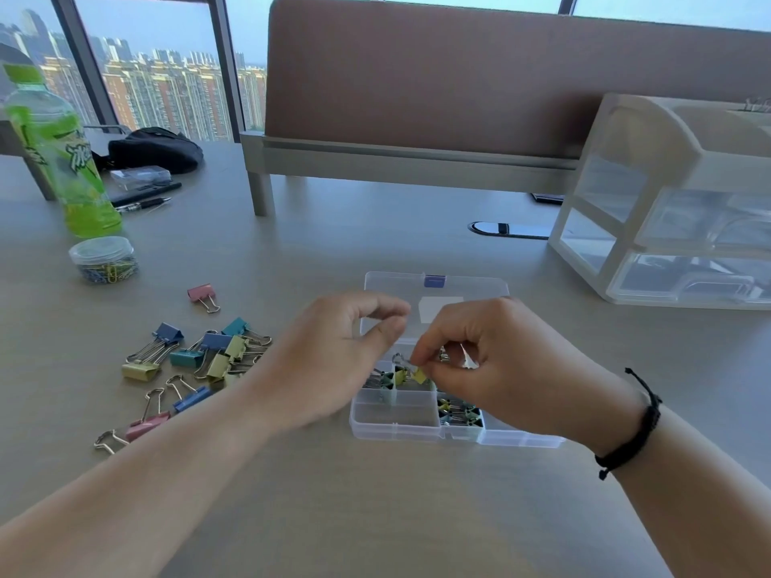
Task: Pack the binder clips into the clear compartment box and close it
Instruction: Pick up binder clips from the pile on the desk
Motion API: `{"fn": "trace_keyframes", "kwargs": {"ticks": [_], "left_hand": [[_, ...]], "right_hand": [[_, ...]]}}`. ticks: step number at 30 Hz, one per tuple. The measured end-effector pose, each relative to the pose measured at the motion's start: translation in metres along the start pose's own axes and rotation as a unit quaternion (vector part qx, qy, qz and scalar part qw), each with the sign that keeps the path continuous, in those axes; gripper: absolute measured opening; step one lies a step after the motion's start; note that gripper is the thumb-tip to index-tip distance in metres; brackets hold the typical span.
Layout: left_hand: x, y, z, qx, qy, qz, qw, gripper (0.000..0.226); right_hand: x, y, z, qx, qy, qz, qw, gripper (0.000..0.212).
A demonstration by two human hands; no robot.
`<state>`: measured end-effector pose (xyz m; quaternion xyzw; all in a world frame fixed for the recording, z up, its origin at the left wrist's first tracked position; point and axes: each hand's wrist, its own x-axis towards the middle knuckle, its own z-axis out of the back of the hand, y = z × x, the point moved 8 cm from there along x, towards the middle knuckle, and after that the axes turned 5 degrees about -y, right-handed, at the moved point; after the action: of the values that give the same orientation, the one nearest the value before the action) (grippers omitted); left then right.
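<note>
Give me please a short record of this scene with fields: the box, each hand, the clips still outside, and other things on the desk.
box: clear compartment box, lid open, lying flat behind; small clips in several compartments
right hand: right hand pinches a small yellow clip over the box
left hand: left hand hovers at the box's left side, fingers curled, holding nothing
clips outside: loose pile of larger clips left of the box; one pink clip apart
other things: green bottle, jar of paper clips, drawer unit
</note>
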<state>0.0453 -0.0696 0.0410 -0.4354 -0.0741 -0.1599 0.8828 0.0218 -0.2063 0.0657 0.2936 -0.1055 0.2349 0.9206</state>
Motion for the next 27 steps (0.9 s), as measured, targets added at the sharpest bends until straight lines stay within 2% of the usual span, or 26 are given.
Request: {"fn": "trace_keyframes", "kwargs": {"ticks": [5, 15, 23, 27], "left_hand": [[-0.003, -0.005, 0.001, 0.037, 0.018, -0.006, 0.999, 0.008], [-0.007, -0.012, -0.004, 0.077, 0.049, -0.035, 0.995, 0.006], [-0.005, -0.004, -0.006, 0.057, 0.033, -0.029, 0.997, 0.007], [-0.004, -0.005, -0.006, 0.031, 0.027, -0.02, 0.999, 0.012]], "right_hand": [[0.0, 0.004, -0.009, -0.055, 0.042, 0.018, 0.997, 0.016], [0.001, 0.004, -0.019, -0.093, 0.067, -0.011, 0.993, 0.023], [0.003, -0.013, -0.017, -0.01, 0.023, -0.122, 0.992, 0.02], [0.003, -0.012, -0.018, 0.014, 0.04, -0.12, 0.992, 0.018]]}}
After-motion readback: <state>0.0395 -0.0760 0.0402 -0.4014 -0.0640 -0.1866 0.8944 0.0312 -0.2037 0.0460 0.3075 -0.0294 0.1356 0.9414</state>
